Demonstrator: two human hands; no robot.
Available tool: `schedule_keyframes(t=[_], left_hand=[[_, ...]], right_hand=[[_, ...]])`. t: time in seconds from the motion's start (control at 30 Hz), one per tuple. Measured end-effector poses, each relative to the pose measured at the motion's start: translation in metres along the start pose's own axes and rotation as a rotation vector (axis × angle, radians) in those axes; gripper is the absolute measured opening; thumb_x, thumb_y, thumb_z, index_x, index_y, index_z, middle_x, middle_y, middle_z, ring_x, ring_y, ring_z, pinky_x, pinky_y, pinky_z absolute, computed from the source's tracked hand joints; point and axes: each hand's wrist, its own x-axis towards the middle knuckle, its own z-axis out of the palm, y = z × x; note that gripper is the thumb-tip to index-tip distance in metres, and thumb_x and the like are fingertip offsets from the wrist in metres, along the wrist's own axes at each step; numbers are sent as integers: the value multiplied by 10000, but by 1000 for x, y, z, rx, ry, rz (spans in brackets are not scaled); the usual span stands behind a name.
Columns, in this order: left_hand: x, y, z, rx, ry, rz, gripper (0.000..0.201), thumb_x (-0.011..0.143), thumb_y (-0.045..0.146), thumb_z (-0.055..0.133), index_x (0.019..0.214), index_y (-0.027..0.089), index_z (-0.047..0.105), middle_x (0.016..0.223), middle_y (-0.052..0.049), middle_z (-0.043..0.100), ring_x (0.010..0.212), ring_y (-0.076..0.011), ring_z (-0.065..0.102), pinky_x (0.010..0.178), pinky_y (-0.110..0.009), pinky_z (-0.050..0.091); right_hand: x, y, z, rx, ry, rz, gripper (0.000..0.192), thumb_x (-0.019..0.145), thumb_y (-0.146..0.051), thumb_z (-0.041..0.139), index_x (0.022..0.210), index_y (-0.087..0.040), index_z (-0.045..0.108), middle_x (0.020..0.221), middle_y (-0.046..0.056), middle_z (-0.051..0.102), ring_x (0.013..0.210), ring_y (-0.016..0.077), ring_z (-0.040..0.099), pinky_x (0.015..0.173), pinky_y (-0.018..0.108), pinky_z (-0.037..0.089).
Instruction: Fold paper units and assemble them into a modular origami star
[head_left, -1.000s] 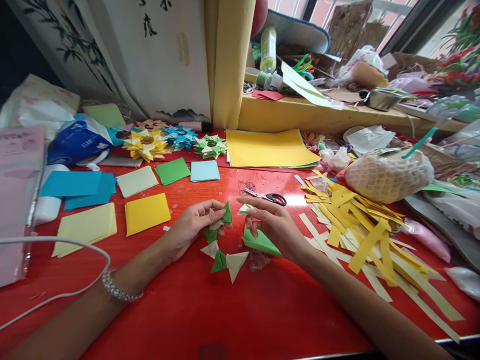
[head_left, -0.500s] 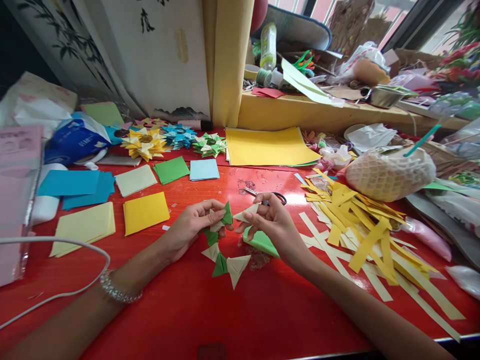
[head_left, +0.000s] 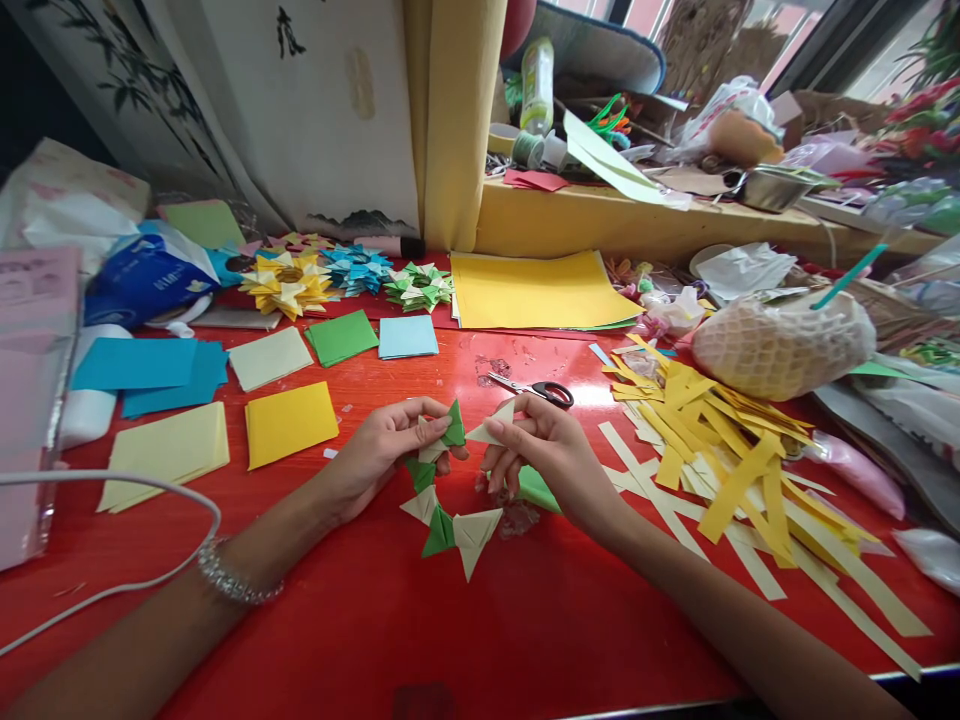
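A half-built ring of green and cream folded paper points [head_left: 439,490] lies mid-worktop [head_left: 375,620], its upper end pinched in the left hand [head_left: 386,445]. The right hand [head_left: 551,455] fingers grip a loose cream folded paper point [head_left: 487,430] beside it. Best to steady the ring and slide the tip squarely into the open pocket.

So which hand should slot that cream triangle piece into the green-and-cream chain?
Probably the right hand: it already pinches the cream triangle piece, tip near the chain's open green end. The left hand holds the paper chain steady.
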Motion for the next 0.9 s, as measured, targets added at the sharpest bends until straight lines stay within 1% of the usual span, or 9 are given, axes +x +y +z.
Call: schedule_keyframes(t=[0.1,0.23,0.33,0.53,0.73,0.9], left_hand=[[0,-1,0,-9,11,-7,125,765,293,592,805,177,568,653,2,638,587,-115,584,579,-216,430],[0,-1,1,0,5,-14,124,765,287,590,803,170,572,701,-16,656,574,-112,575,566,-218,427],[0,1,2,20,-7,-14,117,771,287,585,787,172,571,692,-5,650,571,-105,575,554,-211,422],[0,0,3,60,-19,-15,135,783,303,570,802,170,557,718,-31,681,559,-107,571,557,-222,424],[0,-1,3,31,0,-4,130,772,283,586,840,176,558,692,-4,653,554,-103,577,535,-208,421],[1,-2,2,3,-2,-22,163,772,287,585,881,172,550,740,-28,668,553,-101,581,547,-212,424]], right_hand=[[0,1,-1,14,9,17,242,779,-372,547,751,-188,393,538,-9,607,414,128,587,361,187,405],[0,1,-1,67,23,26,263,787,-385,535,729,-196,362,564,3,630,407,129,589,339,178,388],[0,1,0,94,24,35,272,785,-387,538,719,-198,355,576,1,634,416,130,596,338,176,388],[0,1,1,62,15,25,264,800,-379,523,717,-199,348,569,-10,621,417,128,591,348,189,399],[-1,0,0,48,6,24,256,815,-361,507,716,-202,332,589,4,632,421,128,592,354,195,402],[0,1,1,76,13,25,261,811,-356,513,701,-200,335,582,-2,629,420,117,588,370,192,417]])
